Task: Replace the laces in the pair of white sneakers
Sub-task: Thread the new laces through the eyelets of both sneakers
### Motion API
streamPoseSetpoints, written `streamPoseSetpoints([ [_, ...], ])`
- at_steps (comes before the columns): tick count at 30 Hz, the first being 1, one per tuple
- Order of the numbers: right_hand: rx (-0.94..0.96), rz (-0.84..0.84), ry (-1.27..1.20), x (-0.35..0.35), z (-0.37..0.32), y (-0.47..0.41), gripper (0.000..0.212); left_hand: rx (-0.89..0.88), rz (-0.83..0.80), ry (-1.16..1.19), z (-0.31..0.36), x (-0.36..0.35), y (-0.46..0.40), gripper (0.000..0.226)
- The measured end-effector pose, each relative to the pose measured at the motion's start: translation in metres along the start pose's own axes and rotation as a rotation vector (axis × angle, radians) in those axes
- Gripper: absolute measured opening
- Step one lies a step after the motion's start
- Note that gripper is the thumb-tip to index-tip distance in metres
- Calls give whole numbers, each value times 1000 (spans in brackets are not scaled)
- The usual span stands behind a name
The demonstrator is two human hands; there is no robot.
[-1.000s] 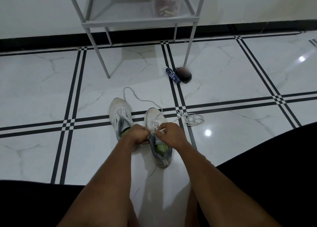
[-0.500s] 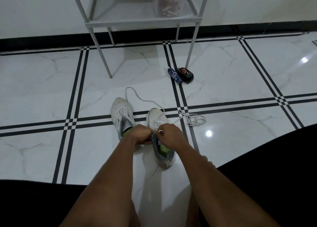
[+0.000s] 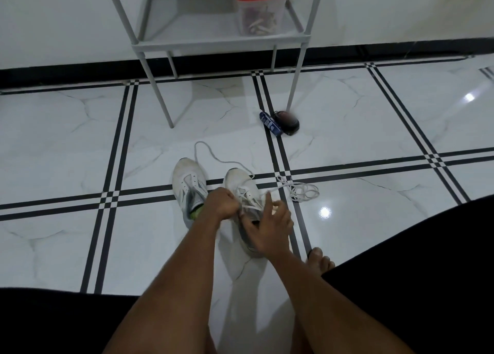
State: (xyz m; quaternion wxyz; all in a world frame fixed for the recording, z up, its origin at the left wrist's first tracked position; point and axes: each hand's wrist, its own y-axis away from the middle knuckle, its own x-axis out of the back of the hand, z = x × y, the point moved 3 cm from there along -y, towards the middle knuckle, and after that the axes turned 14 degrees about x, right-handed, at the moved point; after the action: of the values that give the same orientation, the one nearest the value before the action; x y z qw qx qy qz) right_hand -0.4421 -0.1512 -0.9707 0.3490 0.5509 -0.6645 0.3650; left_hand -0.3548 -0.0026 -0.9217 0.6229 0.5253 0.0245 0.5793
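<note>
Two white sneakers stand side by side on the tiled floor, toes pointing away from me. The left sneaker (image 3: 187, 184) has a green insole showing. My left hand (image 3: 221, 204) pinches the white lace (image 3: 247, 206) at the eyelets of the right sneaker (image 3: 236, 178). Over that shoe's opening lies my right hand (image 3: 272, 226), fingers spread and thumb stretched left, with motion blur on it. A loose lace bundle (image 3: 303, 191) lies just right of the shoe. Another lace strand (image 3: 204, 146) loops out past the toes.
A grey metal rack (image 3: 222, 43) stands by the wall, and its shelf carries a clear box with a red lid (image 3: 260, 9). A blue tube (image 3: 270, 124) and a dark object (image 3: 288, 120) lie by the rack's right leg. My bare foot (image 3: 320, 257) rests at the right.
My right hand has let go of the lace tip and spread its fingers over the right sneaker. My left hand stays at the eyelets with the lace.
</note>
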Motion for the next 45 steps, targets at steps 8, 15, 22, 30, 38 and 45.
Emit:
streamPoseSetpoints([
  [8, -71, -7, 10, 6, -5, 3, 116, 149, -72, 740, 35, 39, -20, 24],
  [15, -68, -35, -39, 6, -3, 7, 95, -86, -17, -564, 18, -3, -8, 17],
  [22, -94, -44, -58, 3, -6, 5, 69, 340, -173, 922, 15, 39, -19, 21],
  [30, -59, -23, -42, -3, -3, 6, 66, -80, -77, -349, 11, -14, -3, 19],
  [38, -84, -78, -58, -4, -3, 0, 57, 147, -228, 940, 23, 39, -6, 23],
  [45, -136, -103, -62, -3, -5, -4, 65, 88, 76, 45, 18, 34, -14, 51],
])
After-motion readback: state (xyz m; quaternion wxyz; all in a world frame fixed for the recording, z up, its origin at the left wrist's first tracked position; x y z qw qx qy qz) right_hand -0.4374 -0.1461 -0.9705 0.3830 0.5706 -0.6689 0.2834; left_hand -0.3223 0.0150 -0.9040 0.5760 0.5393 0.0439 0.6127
